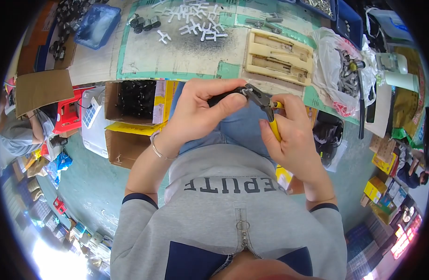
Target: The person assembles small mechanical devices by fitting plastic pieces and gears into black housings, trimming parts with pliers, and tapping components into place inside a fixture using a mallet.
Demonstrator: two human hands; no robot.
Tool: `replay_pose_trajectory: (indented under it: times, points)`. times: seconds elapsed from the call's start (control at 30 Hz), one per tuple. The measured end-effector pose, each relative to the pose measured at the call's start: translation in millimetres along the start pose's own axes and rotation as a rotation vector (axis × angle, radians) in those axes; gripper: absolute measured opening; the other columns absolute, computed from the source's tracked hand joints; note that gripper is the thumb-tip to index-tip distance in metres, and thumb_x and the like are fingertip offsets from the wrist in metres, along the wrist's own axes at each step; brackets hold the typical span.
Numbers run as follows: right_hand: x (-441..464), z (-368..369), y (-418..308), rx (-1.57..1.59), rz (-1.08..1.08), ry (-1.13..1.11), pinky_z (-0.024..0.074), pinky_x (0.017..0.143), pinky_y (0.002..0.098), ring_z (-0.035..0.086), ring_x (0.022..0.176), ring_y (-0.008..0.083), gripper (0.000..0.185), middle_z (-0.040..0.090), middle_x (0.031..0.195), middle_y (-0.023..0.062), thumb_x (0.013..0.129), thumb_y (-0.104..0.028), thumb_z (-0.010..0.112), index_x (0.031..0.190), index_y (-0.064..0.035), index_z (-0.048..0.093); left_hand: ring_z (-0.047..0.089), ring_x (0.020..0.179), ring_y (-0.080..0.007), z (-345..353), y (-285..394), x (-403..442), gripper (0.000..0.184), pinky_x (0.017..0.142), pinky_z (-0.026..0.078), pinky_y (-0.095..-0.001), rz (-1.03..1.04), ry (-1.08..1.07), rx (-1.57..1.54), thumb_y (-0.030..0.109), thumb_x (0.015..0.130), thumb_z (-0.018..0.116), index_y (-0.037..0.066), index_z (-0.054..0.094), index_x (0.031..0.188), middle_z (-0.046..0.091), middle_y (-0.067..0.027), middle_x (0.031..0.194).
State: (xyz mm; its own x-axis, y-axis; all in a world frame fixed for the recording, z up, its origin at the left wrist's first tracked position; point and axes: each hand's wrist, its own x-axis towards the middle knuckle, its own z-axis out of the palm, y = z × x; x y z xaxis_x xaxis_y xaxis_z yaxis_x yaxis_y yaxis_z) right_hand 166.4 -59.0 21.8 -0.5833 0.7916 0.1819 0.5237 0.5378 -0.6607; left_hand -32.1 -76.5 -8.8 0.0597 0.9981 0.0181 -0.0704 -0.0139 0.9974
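Note:
My left hand point(202, 109) pinches a small black part point(222, 97) between thumb and fingers, just in front of the workbench edge. In my right hand point(293, 133) is a pair of pliers point(261, 99) with yellow handles, their dark jaws at the end of the black part. The fingers of my left hand cover much of that part, so its full shape is hidden. Beyond my hands, a cream plastic tray point(279, 57) with long recesses lies on the bench. White branched plastic pieces point(195, 23) are heaped farther back.
On the workbench point(149, 56) are several dark cylindrical parts point(144, 23) and a blue bin point(97, 27). A plastic bag of metal parts point(347, 70) sits at right. Below the bench edge stands a cardboard box of black pieces point(135, 100). Another person point(25, 133) is at far left.

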Motion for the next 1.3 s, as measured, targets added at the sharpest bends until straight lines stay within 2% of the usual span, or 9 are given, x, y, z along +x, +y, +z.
replay_pose_trajectory:
  times: [0.2,0.37,0.6,0.8,0.9,1.03,1.1,1.23,1.3]
  points:
    - [-1.1,-3.9,22.1,0.105,-0.086,-0.081,0.0425,0.075,0.0363,0.050,0.088,0.0316,0.025,0.053,0.102,0.0174,0.074,-0.014,0.067,0.063,0.0027,0.051,0.058,0.076,-0.0097,-11.0,-5.2,4.2,0.028,0.067,0.047,-0.0210,-0.312,-0.227,-0.443,0.015,0.085,0.066,-0.002,0.063,0.107,0.066,-0.0079,0.086]
    - [-9.7,-14.9,51.3,0.479,0.335,0.239,0.0374,0.084,0.0305,0.050,0.098,0.0217,0.026,0.053,0.105,0.0123,0.084,-0.017,0.061,0.071,0.0025,0.051,0.056,0.083,-0.0091,-8.0,-18.1,7.0,0.028,0.070,0.045,-0.0191,-0.126,-0.350,-0.488,0.018,0.085,0.065,-0.001,0.064,0.105,0.065,-0.0081,0.094]
    - [-10.4,-24.6,117.1,-0.351,0.373,0.317,0.0362,0.088,0.0415,0.046,0.099,0.0355,0.032,0.050,0.106,0.0218,0.087,-0.026,0.059,0.084,0.0060,0.055,0.056,0.088,-0.0099,-10.0,-15.9,11.9,0.026,0.075,0.044,-0.0204,-0.006,-0.378,-0.435,0.019,0.084,0.065,0.000,0.064,0.102,0.065,-0.0075,0.098]
    - [-11.4,-9.9,143.7,-0.616,0.271,0.340,0.0359,0.088,0.0439,0.047,0.101,0.0364,0.023,0.051,0.107,0.0203,0.082,-0.019,0.063,0.089,0.0010,0.053,0.056,0.086,-0.0091,-38.1,-19.5,0.7,0.026,0.075,0.045,-0.0222,-0.283,-0.335,-0.401,0.020,0.086,0.064,0.000,0.064,0.102,0.065,-0.0042,0.094]
    - [-6.8,-13.3,143.6,-0.531,0.252,0.341,0.0352,0.087,0.0411,0.048,0.100,0.0332,0.021,0.053,0.106,0.0162,0.082,-0.016,0.063,0.095,-0.0018,0.054,0.062,0.080,-0.0136,-70.2,-35.9,-17.8,0.026,0.074,0.048,-0.0262,-0.581,-0.452,0.160,0.023,0.087,0.060,0.002,0.064,0.102,0.067,-0.0078,0.086]
    - [-2.9,-9.1,145.2,-0.580,0.250,0.348,0.0350,0.088,0.0413,0.047,0.101,0.0340,0.022,0.053,0.106,0.0154,0.083,-0.012,0.061,0.100,-0.0013,0.053,0.062,0.077,-0.0183,-111.7,-76.0,-53.9,0.028,0.072,0.048,-0.0276,-0.566,-0.220,0.730,0.022,0.086,0.057,0.001,0.062,0.104,0.065,-0.0120,0.083]
    - [-4.1,-6.4,148.8,-0.604,0.241,0.365,0.0345,0.090,0.0415,0.047,0.102,0.0345,0.021,0.054,0.109,0.0158,0.083,-0.011,0.059,0.101,-0.0006,0.052,0.061,0.087,-0.0336,-125.5,-92.9,-61.5,0.024,0.074,0.049,-0.0385,-0.761,0.015,1.055,0.027,0.088,0.052,0.009,0.064,0.096,0.064,-0.0199,0.091]
    - [-5.7,-4.4,152.9,-0.595,0.239,0.361,0.0343,0.090,0.0414,0.047,0.103,0.0343,0.021,0.055,0.110,0.0159,0.083,-0.011,0.058,0.100,-0.0004,0.052,0.062,0.074,-0.0268,-148.3,-134.7,-69.9,0.027,0.066,0.049,-0.0351,-0.687,0.197,1.003,0.029,0.090,0.051,0.005,0.062,0.095,0.064,-0.0143,0.080]
    - [-7.4,-4.3,155.0,-0.601,0.254,0.366,0.0341,0.091,0.0414,0.047,0.103,0.0336,0.019,0.055,0.111,0.0157,0.084,-0.010,0.058,0.099,-0.0002,0.053,0.051,0.061,-0.0124,-150.8,-130.1,-62.1,0.026,0.058,0.045,-0.0259,-0.827,0.269,0.006,0.023,0.093,0.048,-0.001,0.058,0.094,0.055,-0.0043,0.068]
